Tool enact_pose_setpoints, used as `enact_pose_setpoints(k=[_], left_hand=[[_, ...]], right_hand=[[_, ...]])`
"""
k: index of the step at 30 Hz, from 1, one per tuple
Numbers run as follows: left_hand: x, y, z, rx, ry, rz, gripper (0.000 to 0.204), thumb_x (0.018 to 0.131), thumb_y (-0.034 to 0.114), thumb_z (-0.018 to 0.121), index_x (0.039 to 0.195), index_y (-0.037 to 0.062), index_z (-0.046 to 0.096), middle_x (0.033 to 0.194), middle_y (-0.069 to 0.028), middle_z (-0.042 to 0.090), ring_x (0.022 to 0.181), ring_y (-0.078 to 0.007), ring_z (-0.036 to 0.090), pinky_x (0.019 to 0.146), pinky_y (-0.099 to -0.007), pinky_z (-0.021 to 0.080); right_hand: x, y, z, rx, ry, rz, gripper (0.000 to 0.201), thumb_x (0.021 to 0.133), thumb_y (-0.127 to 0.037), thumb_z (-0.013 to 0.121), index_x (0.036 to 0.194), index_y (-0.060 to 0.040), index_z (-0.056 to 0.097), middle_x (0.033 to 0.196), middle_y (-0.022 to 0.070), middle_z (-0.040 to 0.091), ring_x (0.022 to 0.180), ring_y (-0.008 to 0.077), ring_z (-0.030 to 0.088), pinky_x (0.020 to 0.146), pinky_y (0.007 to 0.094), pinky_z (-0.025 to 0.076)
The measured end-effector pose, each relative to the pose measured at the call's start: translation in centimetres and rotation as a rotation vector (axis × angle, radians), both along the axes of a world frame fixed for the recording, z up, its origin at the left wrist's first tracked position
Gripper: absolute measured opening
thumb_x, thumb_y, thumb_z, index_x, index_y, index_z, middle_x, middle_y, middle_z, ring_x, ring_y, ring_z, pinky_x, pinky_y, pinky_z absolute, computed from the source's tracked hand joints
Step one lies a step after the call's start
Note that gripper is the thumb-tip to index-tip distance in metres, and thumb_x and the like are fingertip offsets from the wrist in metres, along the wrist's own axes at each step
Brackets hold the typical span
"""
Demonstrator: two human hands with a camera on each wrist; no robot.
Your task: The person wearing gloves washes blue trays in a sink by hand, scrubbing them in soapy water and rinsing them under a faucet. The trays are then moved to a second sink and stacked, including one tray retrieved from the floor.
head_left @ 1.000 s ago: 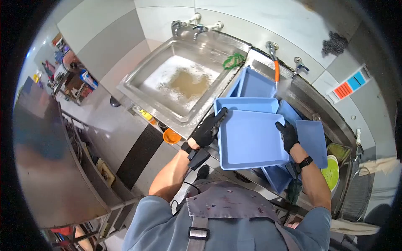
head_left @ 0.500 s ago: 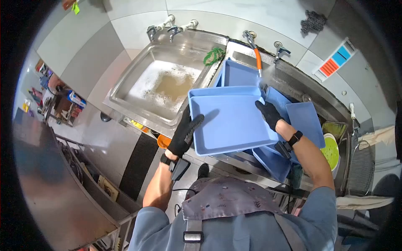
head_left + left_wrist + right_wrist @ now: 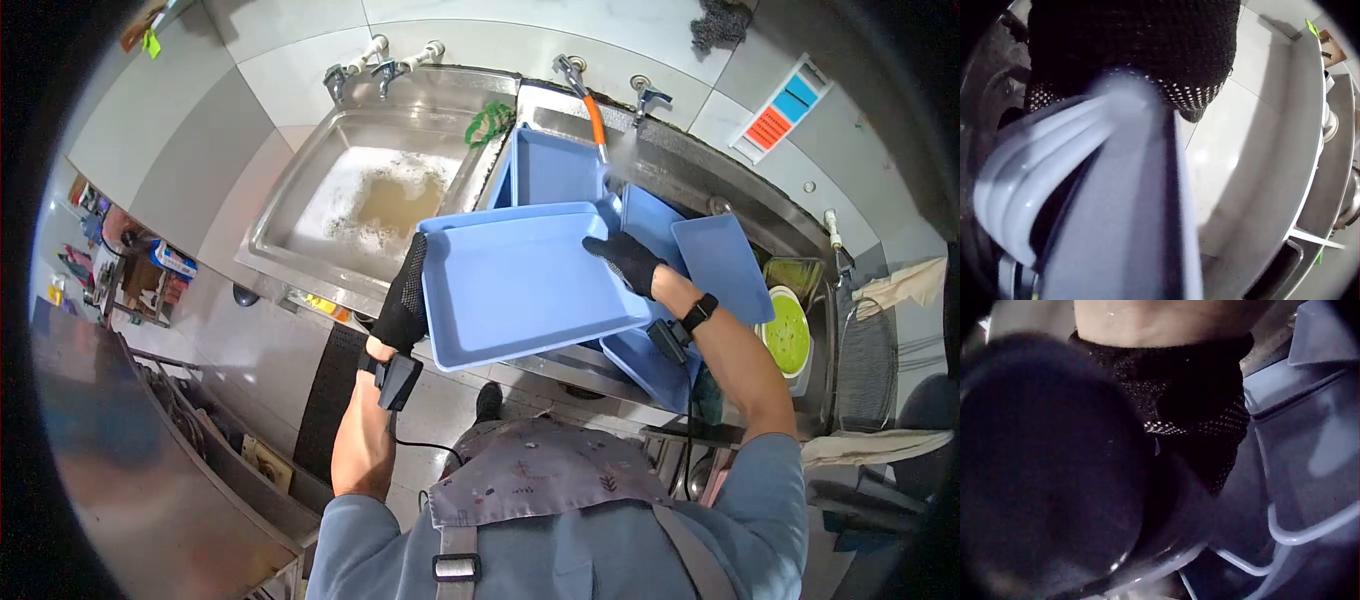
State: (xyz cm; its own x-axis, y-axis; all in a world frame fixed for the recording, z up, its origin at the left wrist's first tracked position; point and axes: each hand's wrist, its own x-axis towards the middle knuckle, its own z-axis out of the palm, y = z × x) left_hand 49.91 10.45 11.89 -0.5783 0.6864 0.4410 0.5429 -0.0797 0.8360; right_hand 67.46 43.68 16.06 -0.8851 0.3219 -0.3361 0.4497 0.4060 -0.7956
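Between hands (image 3: 403,297) (image 3: 628,265), a blue tray (image 3: 525,297) faces up, long axis crosswise.

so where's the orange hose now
In the head view, top right of centre, the orange hose hangs from a wall tap by the blue trays.

Kitchen washing area: sudsy steel sink (image 3: 400,128), wall taps (image 3: 387,76), piled blue trays (image 3: 520,290).

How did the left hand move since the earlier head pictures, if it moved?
Yes: the left hand has shifted leftward, judged against the metal sink in the head view.
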Motion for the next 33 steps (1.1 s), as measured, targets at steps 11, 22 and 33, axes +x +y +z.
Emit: enact_pose_setpoints(k=[11,22,33], left_hand=[[1.5,0.9,-0.1,0.081,-1.169,-0.050,0.050,0.097,0.034,0.057,0.130,-0.0035,0.052,0.111,-0.0137,0.064,0.097,-0.0159,0.062,0.084,-0.0285,0.051],[0.6,-1.9,-3.1,-0.129,-0.570,0.071,0.032,0.082,0.018,0.063,0.107,-0.0029,0.064,0.097,-0.0111,0.065,0.085,-0.0208,0.062,0.078,-0.0348,0.051],[-2.8,-8.5,-3.3,-0.235,-0.826,0.384,0.028,0.090,0.021,0.062,0.099,-0.0045,0.069,0.078,-0.0042,0.062,0.069,-0.0160,0.058,0.067,-0.0298,0.046]], right_hand=[[-0.8,-0.2,0.0,0.432,0.042,-0.151,0.058,0.092,-0.050,0.049,0.084,0.0051,0.066,0.084,0.0308,0.063,0.087,0.0453,0.062,0.081,0.0492,0.046],[-0.9,-1.7,-1.0,-0.071,0.256,-0.017,0.053,0.090,-0.039,0.060,0.119,0.0051,0.056,0.114,0.0228,0.064,0.103,0.0293,0.062,0.093,0.0390,0.048],[4.1,-0.9,-1.8,0.553,0.402,0.057,0.046,0.090,-0.044,0.056,0.105,-0.0011,0.064,0.102,0.0227,0.065,0.095,0.0389,0.063,0.086,0.0460,0.048]])
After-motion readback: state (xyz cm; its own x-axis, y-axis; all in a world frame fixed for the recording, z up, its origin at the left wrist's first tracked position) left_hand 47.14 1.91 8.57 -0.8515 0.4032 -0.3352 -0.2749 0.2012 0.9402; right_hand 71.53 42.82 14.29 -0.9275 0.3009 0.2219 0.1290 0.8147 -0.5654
